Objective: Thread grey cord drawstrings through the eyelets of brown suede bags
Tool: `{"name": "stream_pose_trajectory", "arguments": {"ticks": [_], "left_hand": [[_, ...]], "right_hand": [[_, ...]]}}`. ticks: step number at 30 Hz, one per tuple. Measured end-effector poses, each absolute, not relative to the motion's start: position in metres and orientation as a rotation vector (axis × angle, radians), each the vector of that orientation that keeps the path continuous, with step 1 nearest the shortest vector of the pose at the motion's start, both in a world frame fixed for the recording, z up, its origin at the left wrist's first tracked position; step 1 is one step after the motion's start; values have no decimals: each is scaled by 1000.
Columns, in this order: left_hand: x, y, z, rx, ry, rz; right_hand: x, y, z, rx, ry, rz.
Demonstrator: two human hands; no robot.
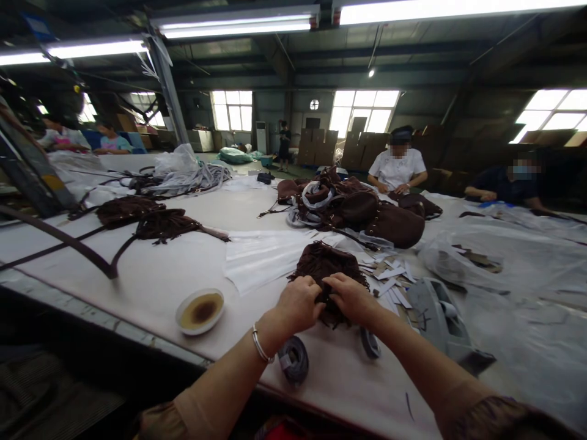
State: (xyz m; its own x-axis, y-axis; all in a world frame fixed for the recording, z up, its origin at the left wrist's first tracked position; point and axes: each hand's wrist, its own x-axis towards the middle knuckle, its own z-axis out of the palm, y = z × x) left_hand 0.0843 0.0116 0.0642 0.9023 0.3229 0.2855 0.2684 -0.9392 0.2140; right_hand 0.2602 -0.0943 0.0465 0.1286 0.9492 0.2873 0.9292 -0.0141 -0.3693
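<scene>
A dark brown fringed bag (328, 261) lies on the white table in front of me. My left hand (300, 304) is closed on its near left side, fingers curled into the fringe. From the right, my right hand (351, 296) pinches the bag close beside the left one. What exactly the fingertips grip is hidden by the hands and fringe. A grey wrapped strap coil (293, 359) sits below my left hand, and another wrapped coil (370, 343) shows under my right forearm.
Left stands a white dish (200, 310) of brownish liquid. Several brown bags (385, 223) are heaped beyond my hands, with more fringed bags (131, 211) at left. Paper strips (389, 278), a grey tape dispenser (440, 318) and clear plastic (513, 256) lie right. A co-worker (398, 165) works across the table.
</scene>
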Motion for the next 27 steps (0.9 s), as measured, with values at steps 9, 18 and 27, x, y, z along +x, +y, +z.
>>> {"name": "stream_pose_trajectory", "arguments": {"ticks": [9,18,27], "left_hand": [[100,10,36,2842,729,355],[84,24,63,2646,943,560],[111,-25,32,2221,735,496]], "right_hand": [[273,-100,46,-1815,-1793,61],[271,-115,38,-1801,-1569,58],[267,-124,54,-1614,-1761,18]]}}
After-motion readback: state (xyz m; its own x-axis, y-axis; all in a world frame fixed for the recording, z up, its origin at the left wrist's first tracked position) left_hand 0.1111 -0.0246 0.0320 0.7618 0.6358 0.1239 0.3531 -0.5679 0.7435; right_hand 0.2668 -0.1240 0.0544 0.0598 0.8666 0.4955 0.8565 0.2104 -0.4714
